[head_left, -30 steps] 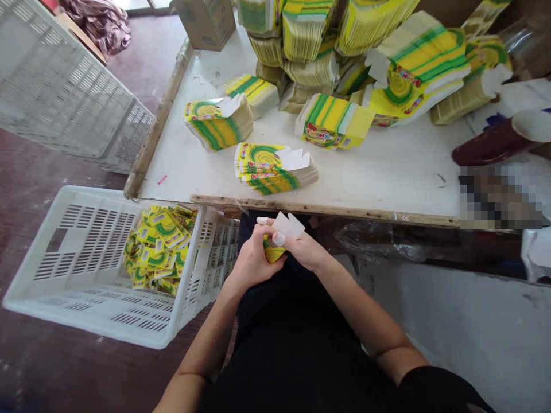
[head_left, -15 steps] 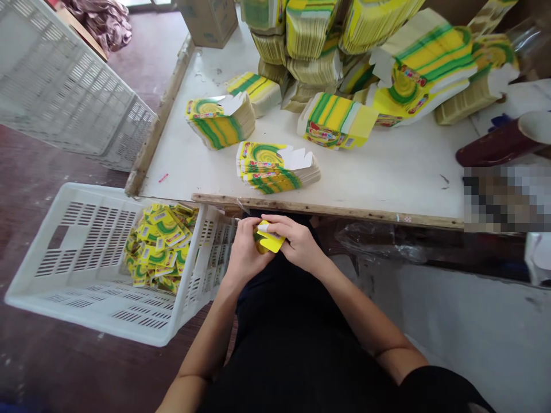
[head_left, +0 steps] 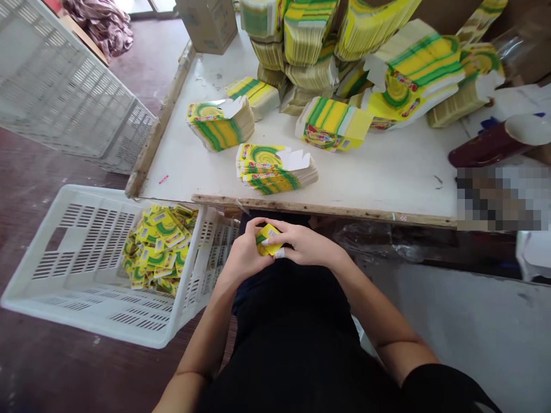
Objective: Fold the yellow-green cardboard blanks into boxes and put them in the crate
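Between my hands, just below the table's front edge, is a small yellow and green carton with a barcode on its upturned end. My left hand grips its left side, thumb below and fingers curled over the far edge. From the right, my right hand has its fingers on the carton, with white coverings on some fingertips. Part of the carton is hidden behind the fingers. Closest to the hands on the table lies a fanned stack of flat cartons.
A white plastic crate at left holds a heap of small yellow cartons. More flat-carton stacks stand on the white table, which has a wooden edge. A dark red cylinder lies at right. White crates stand upper left.
The yellow flap that stuck out from the carton is now folded in, and its barcode end shows. My right hand has shifted, with its thumb and fingers lower over the carton.
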`<state>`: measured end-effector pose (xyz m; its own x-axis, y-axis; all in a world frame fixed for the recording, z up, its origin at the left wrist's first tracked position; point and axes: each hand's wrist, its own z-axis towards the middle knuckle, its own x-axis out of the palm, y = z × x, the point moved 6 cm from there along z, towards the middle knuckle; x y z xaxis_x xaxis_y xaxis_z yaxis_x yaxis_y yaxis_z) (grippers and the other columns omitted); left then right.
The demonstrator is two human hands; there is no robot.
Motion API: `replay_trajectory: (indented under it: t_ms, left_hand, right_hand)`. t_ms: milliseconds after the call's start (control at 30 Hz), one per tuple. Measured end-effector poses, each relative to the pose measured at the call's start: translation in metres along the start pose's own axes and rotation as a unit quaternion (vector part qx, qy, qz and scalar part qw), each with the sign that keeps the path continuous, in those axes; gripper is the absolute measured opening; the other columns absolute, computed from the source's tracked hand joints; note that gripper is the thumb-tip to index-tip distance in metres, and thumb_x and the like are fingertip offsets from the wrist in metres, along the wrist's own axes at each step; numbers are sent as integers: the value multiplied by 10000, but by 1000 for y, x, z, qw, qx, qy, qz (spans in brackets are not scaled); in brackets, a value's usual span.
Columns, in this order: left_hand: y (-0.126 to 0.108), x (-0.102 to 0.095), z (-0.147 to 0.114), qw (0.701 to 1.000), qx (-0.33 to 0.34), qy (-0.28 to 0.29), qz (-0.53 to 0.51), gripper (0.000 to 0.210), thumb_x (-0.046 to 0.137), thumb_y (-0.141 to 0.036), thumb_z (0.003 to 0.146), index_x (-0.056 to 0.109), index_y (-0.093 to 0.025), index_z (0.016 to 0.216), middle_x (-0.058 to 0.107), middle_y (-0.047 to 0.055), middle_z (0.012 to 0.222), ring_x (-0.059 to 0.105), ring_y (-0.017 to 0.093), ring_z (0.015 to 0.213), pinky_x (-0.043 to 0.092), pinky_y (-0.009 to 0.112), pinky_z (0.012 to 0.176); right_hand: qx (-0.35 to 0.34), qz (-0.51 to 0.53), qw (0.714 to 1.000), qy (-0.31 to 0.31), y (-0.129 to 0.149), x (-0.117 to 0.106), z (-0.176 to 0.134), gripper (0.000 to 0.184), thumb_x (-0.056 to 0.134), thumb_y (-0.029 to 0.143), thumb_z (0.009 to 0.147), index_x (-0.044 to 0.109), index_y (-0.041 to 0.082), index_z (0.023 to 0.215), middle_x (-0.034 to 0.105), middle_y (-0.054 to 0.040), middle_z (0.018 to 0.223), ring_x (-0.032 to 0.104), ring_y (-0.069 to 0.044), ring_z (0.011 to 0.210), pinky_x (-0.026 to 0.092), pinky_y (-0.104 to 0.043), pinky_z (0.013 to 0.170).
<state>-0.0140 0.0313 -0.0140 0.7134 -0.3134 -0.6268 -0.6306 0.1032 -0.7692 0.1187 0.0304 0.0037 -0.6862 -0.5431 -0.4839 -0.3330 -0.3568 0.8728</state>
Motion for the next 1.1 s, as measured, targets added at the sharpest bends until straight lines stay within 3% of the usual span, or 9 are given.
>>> replay_trajectory:
  t_ms: [167,367,467,567,667,767,833,933,1100]
  left_hand:
    - [0,4,0,1000,14,-3,-7,690,685,-199,619,429,-228,1259,724,69,1052,732,248,862,563,351,733]
    - [4,6,-2,999,-1,-6,-33,709,681,-196,616,419,-228,1274,711,72,1070,718,233,876,557,340,751]
    - [15,-5,-3,999,-13,-33,-29,690,708,-233,626,437,-235,1260,704,44,1013,705,219,838,556,334,739]
    - [39,-45,-8,989,-35,-140,2,659,766,-349,644,480,-218,1223,672,37,992,683,220,853,552,362,804]
    - [64,-106,-28,929,-74,-357,66,783,852,-425,568,493,-189,1223,602,114,1184,596,322,1139,444,488,1043]
    - [81,-135,-45,884,-112,-451,51,786,851,-469,586,498,-197,1234,578,147,1257,537,359,1240,408,526,1083]
    - [85,-131,-45,894,-116,-433,12,688,812,-466,645,517,-210,1212,622,129,1198,590,323,1177,476,491,1008]
    - [78,-99,-35,933,-92,-346,-42,524,760,-459,690,580,-211,1115,677,96,1099,653,264,1066,529,420,914]
    - [56,-40,-12,966,-67,-205,-143,411,709,-465,737,628,-201,1041,707,95,1046,684,247,1010,546,407,882]
  right_hand:
    - [51,70,994,-61,-13,7,-2,305,665,85,783,757,188,1056,506,-156,1479,497,-311,1360,420,-480,1108]
    - [21,163,983,-86,-26,18,3,451,664,99,737,702,229,1168,613,-102,1358,529,-278,1326,424,-466,1097]
    - [21,164,978,-126,-25,18,10,556,681,164,749,609,224,1297,600,-109,1371,553,-270,1289,431,-469,1094]
    - [25,137,969,-202,-23,-4,20,507,668,252,807,587,188,1303,635,-124,1306,631,-260,1158,492,-449,1035]
    - [41,45,938,-342,-26,-50,29,306,581,243,883,640,202,1180,673,-96,1192,646,-249,1094,505,-431,1011]
    - [58,-87,916,-387,-30,-85,49,303,521,156,895,622,212,1176,668,-88,1159,611,-263,1113,478,-459,1024]
    - [102,-169,914,-355,-39,-92,66,341,554,109,857,611,175,1187,662,-118,1161,585,-296,1122,441,-495,1039]
    - [158,-245,905,-310,-49,-92,81,305,567,98,852,619,140,1149,657,-152,1137,568,-328,1104,399,-531,1038]
    - [135,-256,902,-320,-37,-94,78,351,598,84,808,566,159,1150,655,-130,1097,558,-327,1097,397,-522,1016]
